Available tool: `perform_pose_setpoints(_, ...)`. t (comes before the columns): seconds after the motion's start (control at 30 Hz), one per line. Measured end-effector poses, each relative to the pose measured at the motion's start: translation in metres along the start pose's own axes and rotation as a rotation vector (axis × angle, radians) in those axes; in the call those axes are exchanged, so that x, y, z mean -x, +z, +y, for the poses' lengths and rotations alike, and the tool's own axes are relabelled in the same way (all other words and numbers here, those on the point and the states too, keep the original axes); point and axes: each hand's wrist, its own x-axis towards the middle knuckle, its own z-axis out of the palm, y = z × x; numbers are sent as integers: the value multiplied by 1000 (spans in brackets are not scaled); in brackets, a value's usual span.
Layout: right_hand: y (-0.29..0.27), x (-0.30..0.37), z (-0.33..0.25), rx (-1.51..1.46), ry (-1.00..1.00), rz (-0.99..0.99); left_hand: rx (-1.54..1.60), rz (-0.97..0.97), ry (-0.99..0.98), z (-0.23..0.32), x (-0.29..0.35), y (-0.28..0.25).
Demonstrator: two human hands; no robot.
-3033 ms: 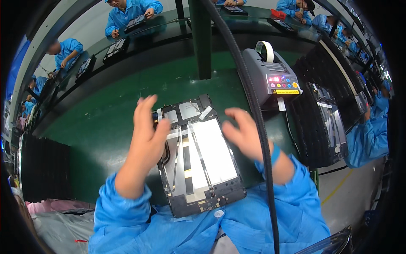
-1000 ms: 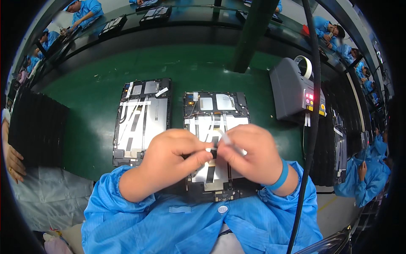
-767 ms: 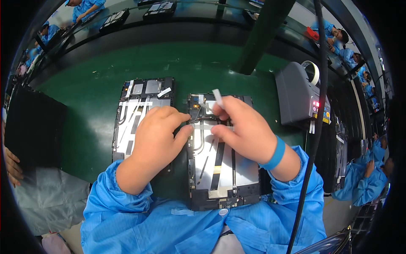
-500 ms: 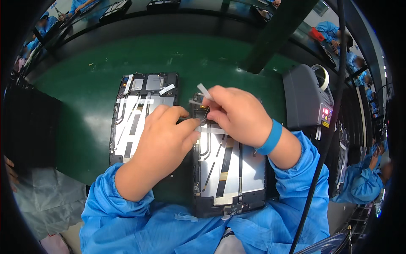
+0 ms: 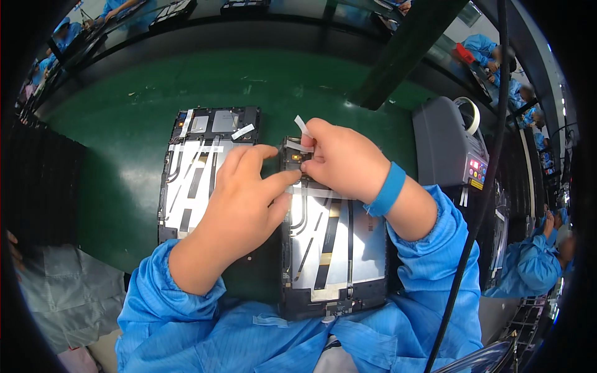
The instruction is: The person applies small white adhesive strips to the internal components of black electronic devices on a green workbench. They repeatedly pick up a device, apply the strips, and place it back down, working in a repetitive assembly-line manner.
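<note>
An opened flat device with a black frame and silver plate lies in front of me, partly under my hands. My right hand is over its far end, thumb and index finger bent in and a short white tape strip sticking up from them. Another white strip rests near the device's far left corner, beside those fingertips. My left hand has its fingers apart and holds nothing I can see; its index fingertip reaches the device's left edge. The right fingers hide part of the far end.
A similar opened device lies to the left, partly behind my left hand, with a loose white strip on it. At the right stands a grey tape dispenser with a tape roll. A black cable hangs in front.
My fingertips have drawn apart and no longer meet over the corner. The right hand has shifted slightly, and the second white strip, blurred before, now lies across the corner.
</note>
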Motion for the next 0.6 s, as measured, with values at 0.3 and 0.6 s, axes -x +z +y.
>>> perform_pose_setpoints(0.3, -22, -7, 19, -2, -448, -165, 109, -113, -61, -7, 0, 1)
perform_pose_setpoints(0.6, -7, -5, 9, 93, -388, 195, 144, -112, -87, -9, 2, 1)
